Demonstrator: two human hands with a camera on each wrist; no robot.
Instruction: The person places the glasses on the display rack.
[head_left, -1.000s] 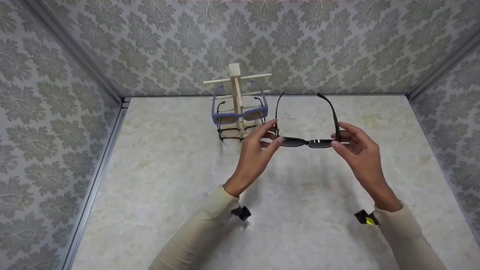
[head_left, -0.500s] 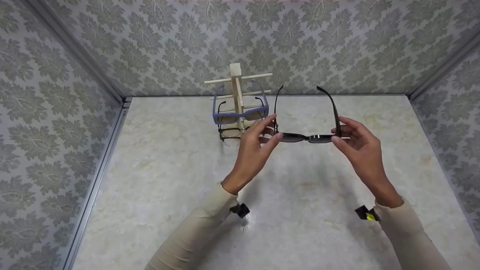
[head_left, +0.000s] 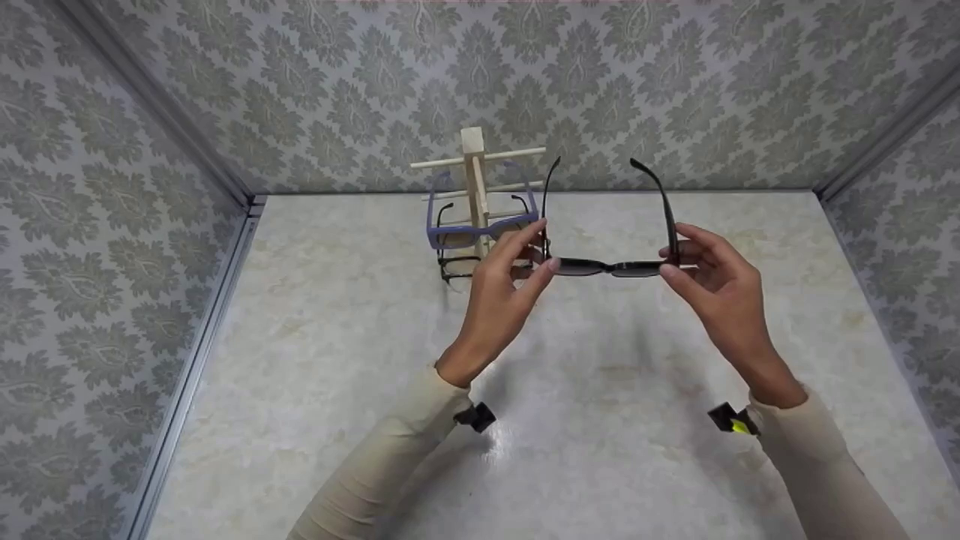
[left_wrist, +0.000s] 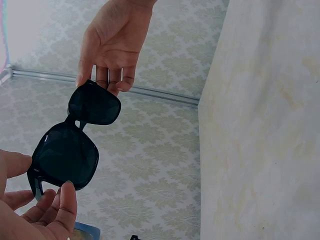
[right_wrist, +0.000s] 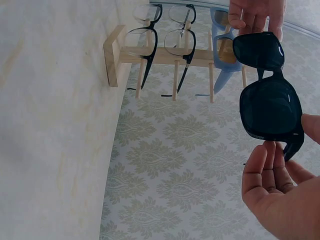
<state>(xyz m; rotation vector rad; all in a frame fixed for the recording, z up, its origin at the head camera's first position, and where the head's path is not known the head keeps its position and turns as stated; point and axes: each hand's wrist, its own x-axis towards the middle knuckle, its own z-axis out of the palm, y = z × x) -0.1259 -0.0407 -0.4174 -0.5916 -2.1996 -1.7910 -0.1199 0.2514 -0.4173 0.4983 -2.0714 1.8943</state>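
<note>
Between both hands is a pair of black sunglasses (head_left: 637,269), temples unfolded and pointing toward the back wall. The left hand (head_left: 499,289) pinches the frame's left corner, thumb in front and fingers behind by the hinge. At the opposite corner, the right hand (head_left: 716,292) pinches the frame the same way. Dark square lenses (left_wrist: 67,155) face the left wrist camera. Left of the sunglasses stands a wooden eyewear rack (head_left: 472,142) with blue-framed sunglasses (head_left: 450,238) on an upper bar. Black-rimmed eyeglasses (right_wrist: 150,42) hang lower on it; the left hand partly covers them in the head view.
The rack's top bar (head_left: 435,163) holds no glasses. A pale marbled table (head_left: 600,435) lies beneath the hands. Patterned walls (head_left: 480,67) rise at the back and on both sides, meeting at metal corner strips (head_left: 184,367).
Both hands have raised the black sunglasses up and away toward the back wall, shifting slightly left. The left hand now covers more of the lower eyeglasses on the rack.
</note>
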